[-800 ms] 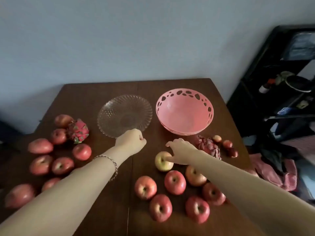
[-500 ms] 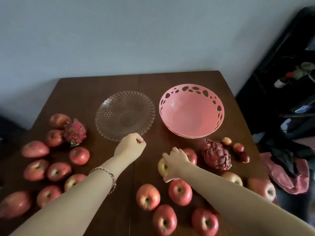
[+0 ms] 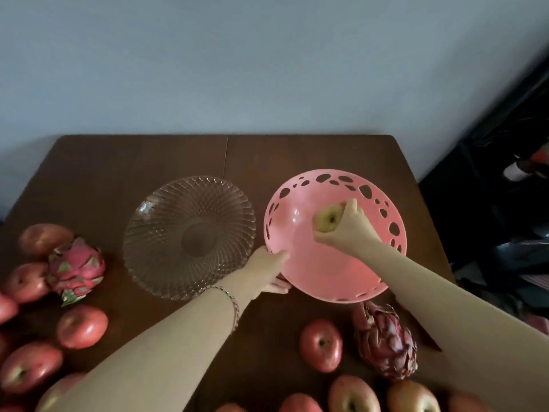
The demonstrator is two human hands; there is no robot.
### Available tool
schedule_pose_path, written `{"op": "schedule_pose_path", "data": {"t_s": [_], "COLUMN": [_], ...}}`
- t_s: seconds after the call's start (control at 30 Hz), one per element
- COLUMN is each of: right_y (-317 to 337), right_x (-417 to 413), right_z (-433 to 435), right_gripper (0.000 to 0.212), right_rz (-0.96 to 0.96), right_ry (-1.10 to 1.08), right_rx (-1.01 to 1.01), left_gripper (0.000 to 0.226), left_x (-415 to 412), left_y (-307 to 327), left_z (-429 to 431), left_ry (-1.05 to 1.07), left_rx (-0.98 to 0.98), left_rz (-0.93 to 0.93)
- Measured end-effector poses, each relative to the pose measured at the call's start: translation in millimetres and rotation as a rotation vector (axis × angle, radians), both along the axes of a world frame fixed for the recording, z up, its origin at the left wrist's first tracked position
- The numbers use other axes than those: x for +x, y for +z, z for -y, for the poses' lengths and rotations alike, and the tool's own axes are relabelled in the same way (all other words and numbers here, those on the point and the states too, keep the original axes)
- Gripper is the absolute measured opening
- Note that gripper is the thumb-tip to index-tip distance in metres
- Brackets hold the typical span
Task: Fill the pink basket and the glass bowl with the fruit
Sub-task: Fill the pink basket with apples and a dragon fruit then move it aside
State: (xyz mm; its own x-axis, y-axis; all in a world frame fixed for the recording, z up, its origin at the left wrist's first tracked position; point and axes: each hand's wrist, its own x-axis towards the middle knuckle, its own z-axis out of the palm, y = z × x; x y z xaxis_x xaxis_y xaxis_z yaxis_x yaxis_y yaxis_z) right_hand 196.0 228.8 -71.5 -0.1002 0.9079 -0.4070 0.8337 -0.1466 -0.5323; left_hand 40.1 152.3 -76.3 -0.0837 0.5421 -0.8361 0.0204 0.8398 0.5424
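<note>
The right hand is inside the pink basket, fingers curled around a yellow-green apple held above the basket floor. The left hand grips the basket's near-left rim, thumb on the inner wall and fingers beneath. The glass bowl stands on the counter just beside the basket, to its left. Red apples and two dragon fruits lie along the counter's near side.

Yellow-green apple against a pink basket with oval cut-outs; clear bowl in diamond-cut ribbing; dark brown table.
</note>
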Motion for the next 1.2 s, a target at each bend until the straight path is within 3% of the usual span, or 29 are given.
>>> {"op": "schedule_pose_path", "data": {"t_s": [0.03, 0.2, 0.33, 0.47, 0.57, 0.7, 0.8, 0.87, 0.93, 1.07, 1.2], "right_y": [-8.3, -41.0, -42.9, -12.4, 33.9, 91.3, 109.3, 95.0, 71.8, 23.4, -15.1], "right_x": [-2.0, -15.6, -14.6, -11.0, -12.8, -14.7, -15.0, -16.0, -20.6, -23.0, -23.1], "right_z": [-7.9, -25.6, -20.3, 0.0, 25.8, 78.5, 135.0, 164.0, 182.5, 192.5, 188.9], "right_gripper": [0.081, 0.073, 0.092, 0.087, 0.070, 0.026, 0.016, 0.019, 0.025, 0.041, 0.064], "right_rz": [0.025, 0.013, 0.021, 0.035, 0.040, -0.158, -0.262, -0.157, 0.090, 0.634, 0.735], "right_ry": [0.013, 0.057, 0.077, 0.176, 0.293, 0.295, 0.575, 0.869, 1.034, 0.936, 0.717], "right_rx": [-0.024, -0.037, -0.104, -0.083, 0.089, 0.507, 0.652, 0.673, 0.528, 0.104, -0.020], "left_gripper": [0.024, 0.056, 0.042, 0.023, 0.031, 0.041, 0.044, 0.043, 0.039, 0.040, 0.040], "left_x": [3.1, 7.3, 11.7, 12.5, 1.0, -24.1, -43.0, -52.7, -60.0, -74.1, -88.7], "left_y": [-4.7, -22.8, -11.2, 17.8, 35.3, 56.4, 67.1, 71.1, 74.5, 76.3, 75.6], "left_z": [-1.6, -6.0, -3.4, 6.8, 22.1, 48.2, 76.2, 95.0, 115.3, 144.9, 167.2], "left_ry": [0.022, 0.153, 0.172, 0.264, 0.261, 0.330, 0.364, 0.391, 0.420, 0.519, 0.566], "left_rx": [-0.003, 0.053, 0.102, 0.076, 0.180, 0.238, 0.246, 0.244, 0.251, 0.230, 0.231], "left_rz": [0.030, 0.084, 0.072, 0.102, 0.055, -0.001, -0.025, -0.040, -0.027, 0.040, 0.016]}}
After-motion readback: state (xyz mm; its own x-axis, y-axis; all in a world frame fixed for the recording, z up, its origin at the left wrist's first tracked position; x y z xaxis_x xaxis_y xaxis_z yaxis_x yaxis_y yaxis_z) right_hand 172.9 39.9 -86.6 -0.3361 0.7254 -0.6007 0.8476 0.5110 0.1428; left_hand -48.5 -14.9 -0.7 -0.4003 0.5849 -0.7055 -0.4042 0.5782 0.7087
